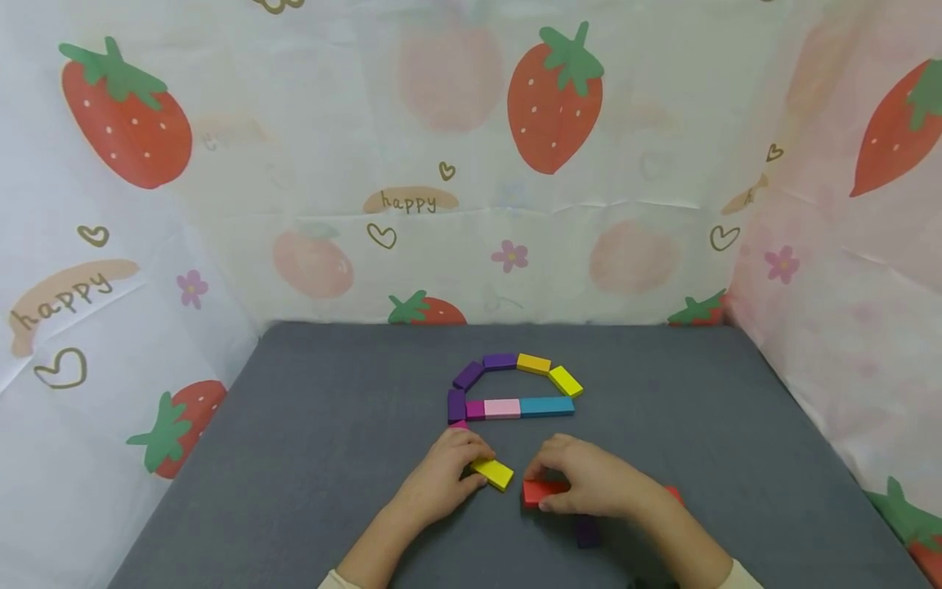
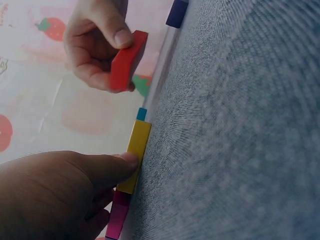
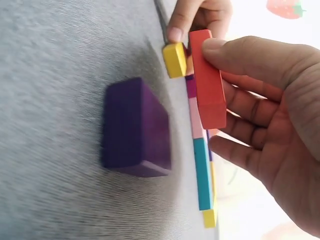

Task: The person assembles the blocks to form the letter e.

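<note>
My left hand (image 1: 441, 476) pinches a yellow block (image 1: 495, 474) between thumb and fingers, low at the cloth. A magenta block (image 1: 459, 424) shows just beyond its knuckles, mostly hidden in the head view. To the right, my right hand (image 1: 599, 483) holds a red block (image 1: 539, 492) by thumb and fingers; the right wrist view has this red block (image 3: 207, 82) raised off the cloth. A purple block (image 3: 134, 130) lies on the cloth below the right hand. Several purple and yellow blocks form an arc (image 1: 500, 361), its left foot meeting a straight row of magenta, pink and blue blocks (image 1: 547, 406).
Another red block (image 1: 675, 495) peeks out past the right forearm. Dark grey cloth covers the table (image 1: 331, 393). White strawberry-print curtains (image 1: 441, 262) stand along the back and both sides. A small dark thing (image 1: 651, 584) sits at the bottom edge.
</note>
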`<state>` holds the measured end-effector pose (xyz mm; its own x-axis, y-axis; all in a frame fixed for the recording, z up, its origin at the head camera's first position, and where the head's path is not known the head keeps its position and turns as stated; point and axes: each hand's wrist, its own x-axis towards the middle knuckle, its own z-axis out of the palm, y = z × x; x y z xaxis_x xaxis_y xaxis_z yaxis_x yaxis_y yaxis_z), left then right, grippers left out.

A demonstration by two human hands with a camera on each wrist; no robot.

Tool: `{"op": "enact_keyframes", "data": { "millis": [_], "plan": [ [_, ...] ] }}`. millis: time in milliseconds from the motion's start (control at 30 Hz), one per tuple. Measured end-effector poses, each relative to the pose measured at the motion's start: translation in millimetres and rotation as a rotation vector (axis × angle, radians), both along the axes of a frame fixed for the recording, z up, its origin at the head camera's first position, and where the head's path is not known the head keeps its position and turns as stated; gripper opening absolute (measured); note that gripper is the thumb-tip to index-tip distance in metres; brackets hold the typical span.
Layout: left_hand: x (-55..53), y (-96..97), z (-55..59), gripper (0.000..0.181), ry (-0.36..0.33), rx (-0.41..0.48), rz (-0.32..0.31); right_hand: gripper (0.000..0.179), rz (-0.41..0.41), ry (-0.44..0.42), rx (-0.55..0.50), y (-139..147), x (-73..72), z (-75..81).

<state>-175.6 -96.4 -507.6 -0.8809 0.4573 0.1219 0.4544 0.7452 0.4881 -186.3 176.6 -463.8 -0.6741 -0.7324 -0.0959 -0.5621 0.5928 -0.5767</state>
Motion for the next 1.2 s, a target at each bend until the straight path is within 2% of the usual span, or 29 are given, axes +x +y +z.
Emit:
{"op": "enact_keyframes", "data": {
  "millis": [233, 567, 900, 1200],
  "plan": [
    [-0.4, -0.8, -0.6, 0.027, 0.001, 0.007, -0.003, 0.025, -0.006, 0.040, 0.010, -6, -8.5, 5.5],
    [-0.7, -1.4, -2.6, 0.027, 0.008, 0.012, -0.025, 0.025, -0.007, 0.060, 0.012, -11, -20.5, -11.2],
    [-1.8, -3.4, -4.7, 0.027, 0.007, 0.009, -0.023, 0.024, -0.018, 0.053, 0.005, -11, -22.1, -21.1],
    [-2.4, -2.2, -4.1, 0.026, 0.010, -0.002, -0.019, 0.025, -0.021, 0.092, 0.016, -13, -21.1, -25.9]
  ]
}}
